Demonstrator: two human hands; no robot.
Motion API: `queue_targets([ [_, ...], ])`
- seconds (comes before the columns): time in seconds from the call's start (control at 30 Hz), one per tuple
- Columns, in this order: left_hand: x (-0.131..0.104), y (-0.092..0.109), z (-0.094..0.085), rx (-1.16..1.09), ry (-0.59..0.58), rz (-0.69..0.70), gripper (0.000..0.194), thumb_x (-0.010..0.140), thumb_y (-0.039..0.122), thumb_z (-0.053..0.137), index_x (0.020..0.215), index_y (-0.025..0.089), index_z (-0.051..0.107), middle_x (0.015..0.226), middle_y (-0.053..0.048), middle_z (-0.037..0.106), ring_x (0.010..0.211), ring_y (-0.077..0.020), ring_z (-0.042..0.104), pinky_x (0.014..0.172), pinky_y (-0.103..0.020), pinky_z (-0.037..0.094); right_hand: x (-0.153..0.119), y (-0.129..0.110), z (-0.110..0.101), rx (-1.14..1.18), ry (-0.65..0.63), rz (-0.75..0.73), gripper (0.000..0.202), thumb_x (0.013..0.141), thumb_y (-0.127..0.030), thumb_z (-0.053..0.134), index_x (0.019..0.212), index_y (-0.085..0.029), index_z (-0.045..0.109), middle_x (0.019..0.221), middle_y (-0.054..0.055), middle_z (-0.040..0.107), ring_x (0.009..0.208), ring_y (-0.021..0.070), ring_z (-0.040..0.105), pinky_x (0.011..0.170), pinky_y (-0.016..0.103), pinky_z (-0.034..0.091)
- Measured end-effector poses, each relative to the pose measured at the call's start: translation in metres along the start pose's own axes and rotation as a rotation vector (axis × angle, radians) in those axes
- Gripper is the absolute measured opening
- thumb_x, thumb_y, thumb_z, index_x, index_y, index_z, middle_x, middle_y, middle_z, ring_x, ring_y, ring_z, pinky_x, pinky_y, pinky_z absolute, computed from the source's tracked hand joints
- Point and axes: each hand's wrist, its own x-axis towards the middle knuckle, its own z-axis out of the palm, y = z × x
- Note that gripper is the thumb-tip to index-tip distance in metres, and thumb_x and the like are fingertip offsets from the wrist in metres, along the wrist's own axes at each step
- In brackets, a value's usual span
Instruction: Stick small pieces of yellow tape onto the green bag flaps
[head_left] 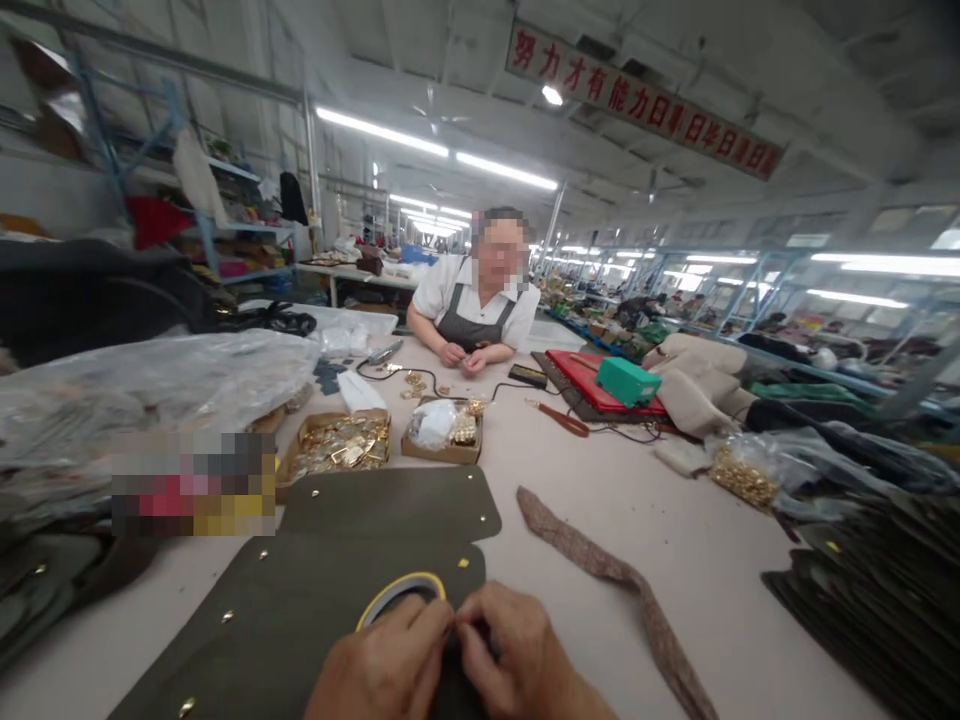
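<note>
My left hand [386,655] and my right hand [517,650] meet low in the middle, their fingertips pinched together. What they pinch is too small or hidden to make out; some dark material shows between and below them. A flat dark green panel [352,570] with gold metal fittings along its edges lies under and beside my hands. Just behind my left hand is a ring [401,588] with a yellow rim and grey inside, like a tape roll, partly covered by the hand.
Beyond the panel stand a box of gold metal pieces [345,443] and a smaller box with bagged parts [444,432]. A brown fabric strip [600,563] lies to the right, near stacked dark panels [877,580]. A co-worker [480,310] leans on the table [592,490] opposite.
</note>
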Motion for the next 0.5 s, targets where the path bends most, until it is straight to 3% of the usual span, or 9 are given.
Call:
queue_targets([
  [0.27, 0.009, 0.018, -0.014, -0.047, 0.156, -0.001, 0.023, 0.092, 0.012, 0.037, 0.083, 0.021, 0.057, 0.069, 0.000, 0.056, 0.058, -0.0125, 0.057, 0.053, -0.021, 0.043, 0.015, -0.021, -0.009, 0.369, -0.089, 0.585, 0.010, 0.077, -0.019, 0.053, 0.070, -0.016, 0.059, 0.056, -0.001, 0.060, 0.051, 0.0112, 0.056, 0.050, 0.020, 0.041],
  [0.4, 0.008, 0.025, -0.017, -0.101, 0.163, 0.008, 0.021, 0.093, 0.013, 0.039, 0.085, 0.019, 0.057, 0.077, -0.002, 0.060, 0.068, -0.0133, 0.059, 0.065, -0.023, 0.046, 0.023, 0.002, -0.010, 0.488, -0.057, 0.787, 0.015, 0.077, -0.030, 0.056, 0.071, -0.016, 0.058, 0.055, -0.001, 0.061, 0.048, 0.0124, 0.058, 0.049, 0.022, 0.045],
  [0.5, 0.008, 0.024, -0.014, -0.022, -0.006, -0.112, 0.020, 0.093, 0.013, 0.040, 0.090, 0.021, 0.059, 0.084, -0.002, 0.062, 0.074, -0.0166, 0.060, 0.067, -0.027, 0.048, 0.032, 0.032, -0.018, 0.463, -0.063, 0.819, 0.023, 0.078, -0.036, 0.057, 0.074, -0.014, 0.060, 0.061, 0.001, 0.063, 0.048, 0.0111, 0.057, 0.051, 0.023, 0.045],
])
